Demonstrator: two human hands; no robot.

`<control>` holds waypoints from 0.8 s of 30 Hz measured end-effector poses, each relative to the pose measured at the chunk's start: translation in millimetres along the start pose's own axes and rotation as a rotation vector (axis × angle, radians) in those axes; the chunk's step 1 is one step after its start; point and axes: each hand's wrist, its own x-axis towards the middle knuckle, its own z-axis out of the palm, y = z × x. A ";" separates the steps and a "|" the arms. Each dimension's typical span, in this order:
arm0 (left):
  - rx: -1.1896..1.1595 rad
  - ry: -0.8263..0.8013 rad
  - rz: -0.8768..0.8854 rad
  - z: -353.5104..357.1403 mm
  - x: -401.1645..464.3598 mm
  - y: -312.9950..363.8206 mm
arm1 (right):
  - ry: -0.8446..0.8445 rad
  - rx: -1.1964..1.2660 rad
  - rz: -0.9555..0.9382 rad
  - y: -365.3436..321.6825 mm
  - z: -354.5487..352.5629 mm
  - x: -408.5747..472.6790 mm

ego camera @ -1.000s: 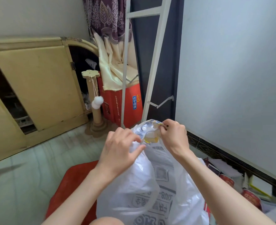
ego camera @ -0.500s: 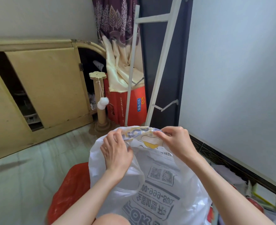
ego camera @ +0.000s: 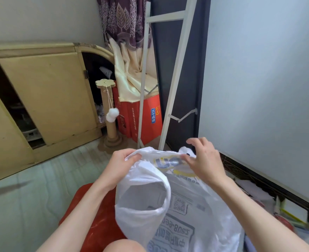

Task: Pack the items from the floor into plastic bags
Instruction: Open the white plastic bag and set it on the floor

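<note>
While the white plastic bag [ego camera: 168, 206] is being held up above the floor, its rim is being pinched by the left hand [ego camera: 121, 165] and right hand [ego camera: 203, 159] (mouth barely parted); items by the wall [ego camera: 286, 213] are judged unpacked.

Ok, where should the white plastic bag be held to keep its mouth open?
By the top rim, from above. The left hand and right hand pinch the white plastic bag there; the limp film sags below.
</note>
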 end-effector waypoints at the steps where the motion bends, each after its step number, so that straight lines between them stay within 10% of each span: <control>1: -0.049 0.001 -0.016 1.5 -0.1 3.4 | 0.076 0.010 -0.054 -10.4 0.9 -1.7; 7: -0.241 -0.079 -0.051 5.1 -1.6 20.1 | 0.048 0.182 -0.399 -48.3 11.7 -13.9; 20: -0.116 -0.556 -0.173 -30.7 -8.3 23.2 | -0.378 0.572 0.090 -48.0 0.5 -5.2; 24: -0.014 -0.158 -0.045 -44.9 2.0 17.2 | -0.332 0.656 0.135 -49.7 -11.2 -2.4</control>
